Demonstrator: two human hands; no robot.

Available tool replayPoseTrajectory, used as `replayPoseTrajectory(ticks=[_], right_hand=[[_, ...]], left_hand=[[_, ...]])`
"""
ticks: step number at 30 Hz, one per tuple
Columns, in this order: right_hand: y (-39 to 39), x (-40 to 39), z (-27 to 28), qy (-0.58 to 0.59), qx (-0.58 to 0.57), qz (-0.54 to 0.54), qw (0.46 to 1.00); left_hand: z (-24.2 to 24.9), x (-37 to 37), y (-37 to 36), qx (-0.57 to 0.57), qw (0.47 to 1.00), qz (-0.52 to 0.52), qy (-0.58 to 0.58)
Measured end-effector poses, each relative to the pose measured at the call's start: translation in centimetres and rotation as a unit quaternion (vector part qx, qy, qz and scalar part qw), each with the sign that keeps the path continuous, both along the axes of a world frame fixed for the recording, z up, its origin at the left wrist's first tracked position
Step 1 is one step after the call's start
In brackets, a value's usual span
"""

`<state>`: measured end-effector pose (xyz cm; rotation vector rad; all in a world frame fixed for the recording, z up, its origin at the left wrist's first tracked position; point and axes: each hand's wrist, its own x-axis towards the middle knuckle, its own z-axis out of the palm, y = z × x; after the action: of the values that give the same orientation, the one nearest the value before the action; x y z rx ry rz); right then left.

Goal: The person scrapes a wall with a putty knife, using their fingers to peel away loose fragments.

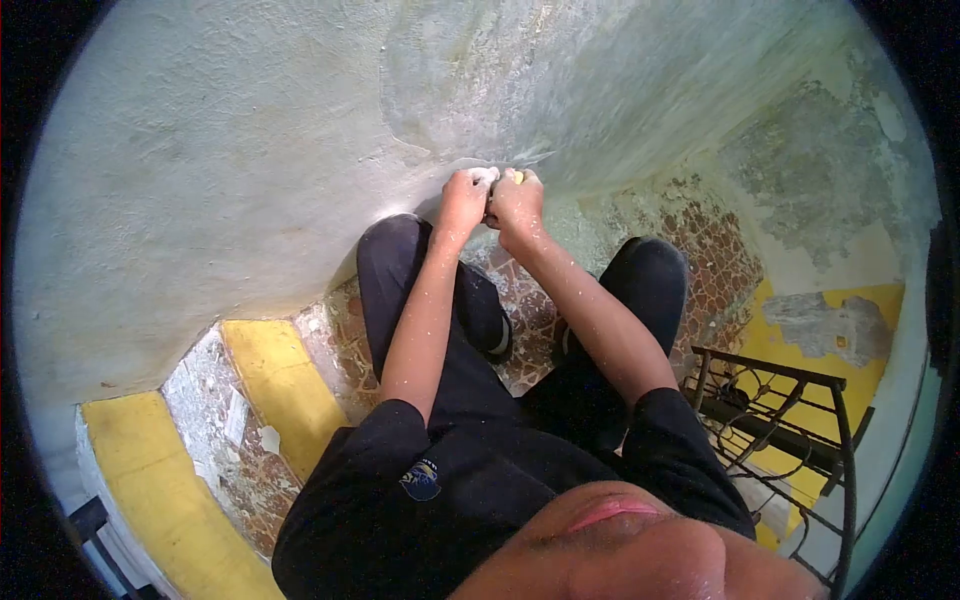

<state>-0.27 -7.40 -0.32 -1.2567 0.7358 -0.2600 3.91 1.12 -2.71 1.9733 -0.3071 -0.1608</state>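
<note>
Both hands are close together at the foot of the grey-green wall (250,150), just above the knees. My left hand (463,203) has its fingers bent around something pale, mostly hidden and too small to name. Right beside it, my right hand (518,203) is closed, with a bit of yellow showing at its fingers and a dark part between the two hands. What that object is, I cannot make out. White specks dot both forearms. Peeling paint edges the wall next to the fingertips.
Patterned brown tile floor (530,310) with pale debris lies beneath the legs. Yellow-edged steps (285,385) descend at the left. A black metal railing (770,430) stands at the right, by a wall with peeling yellow paint (870,365).
</note>
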Motion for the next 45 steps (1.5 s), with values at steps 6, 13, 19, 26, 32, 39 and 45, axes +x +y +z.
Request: replayPoseTrajectory(ticks=[6,13,19,26,32,39,45], right_hand=[[0.5,-2.1,2.1,0.034,0.066,0.002,0.997],[-0.2,-3.6,1.3,0.038,0.062,0.052,0.996],[-0.1,-2.7,1.2,0.039,0.057,0.037,0.997],[-0.1,-1.3,0.1,0.045,-0.022,0.016,0.999],[0.2,-1.0,0.0,0.039,-0.052,0.006,0.998],[0.7,0.5,-2.5,0.037,-0.126,-0.022,0.991],[0.5,0.7,-2.5,0.034,-0.132,-0.028,0.990]], left_hand=[[1.4,-0.2,-0.6,0.015,0.996,-0.037,0.084],[0.3,-0.2,-1.1,-0.030,0.989,-0.085,0.113],[1.4,-0.2,-1.0,0.006,0.987,-0.077,0.143],[0.6,0.3,-1.3,-0.022,0.989,-0.020,0.148],[2.0,-0.4,-1.1,0.033,0.991,-0.004,0.133],[1.9,-0.5,-1.0,0.001,0.992,0.017,0.125],[2.8,-1.2,-1.1,-0.015,0.992,0.029,0.123]])
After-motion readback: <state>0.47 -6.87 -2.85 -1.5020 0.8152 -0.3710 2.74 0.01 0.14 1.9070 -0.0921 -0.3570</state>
